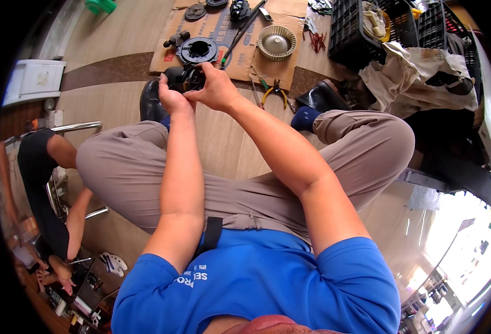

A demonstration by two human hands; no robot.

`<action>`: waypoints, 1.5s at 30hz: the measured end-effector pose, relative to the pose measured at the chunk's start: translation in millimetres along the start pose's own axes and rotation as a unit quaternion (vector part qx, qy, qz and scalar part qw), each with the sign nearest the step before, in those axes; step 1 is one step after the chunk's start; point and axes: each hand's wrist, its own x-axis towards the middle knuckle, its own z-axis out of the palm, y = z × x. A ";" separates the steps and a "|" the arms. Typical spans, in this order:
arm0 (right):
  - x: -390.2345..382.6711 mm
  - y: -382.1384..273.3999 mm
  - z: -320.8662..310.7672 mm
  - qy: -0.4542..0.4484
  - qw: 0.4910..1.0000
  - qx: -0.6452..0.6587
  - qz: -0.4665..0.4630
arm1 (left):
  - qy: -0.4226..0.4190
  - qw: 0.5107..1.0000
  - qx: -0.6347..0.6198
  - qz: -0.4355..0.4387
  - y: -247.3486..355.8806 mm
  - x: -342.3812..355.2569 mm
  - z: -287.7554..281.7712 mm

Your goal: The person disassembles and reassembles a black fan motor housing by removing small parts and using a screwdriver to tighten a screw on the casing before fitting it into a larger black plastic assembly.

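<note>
Nearest, a person in a blue shirt [251, 273] and grey-brown trousers [114, 158] sits with knees spread wide, both bare forearms reaching forward to meet between the shoes. The left hand [176, 102] is cupped under a black part [194, 79], its fingers curled up along the left side; the right hand [217, 90] pinches the same part from the right, thumb underneath and fingers above. Both grips are closed around it, above the floor at the near edge of a flattened cardboard sheet [281, 68]. Right of the hands lie yellow-handled pliers [275, 94]. Just past the held part is a black ring-shaped piece [198, 50]; whether the two touch cannot be told. Farther right on the cardboard rests a pale fan wheel [277, 43], and beyond, at far right, stands a black crate [352, 36] beside a crumpled beige cloth [409, 75].
</note>
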 end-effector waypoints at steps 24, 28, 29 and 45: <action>-9.3 -18.5 -13.3 0.048 0.995 -0.084 -0.022 | 0.038 0.996 -0.060 0.046 -20.7 0.0 13.0; -8.3 -19.0 -13.5 0.048 0.995 -0.078 -0.031 | 0.064 0.995 -0.063 0.040 -23.3 4.1 16.1; -8.3 -19.5 -12.2 0.051 0.994 -0.092 -0.024 | 0.084 0.994 -0.057 0.045 -24.2 3.3 18.3; -5.1 -15.5 -23.6 0.039 0.996 -0.074 -0.013 | 0.081 0.989 -0.010 0.125 -18.9 -19.1 37.6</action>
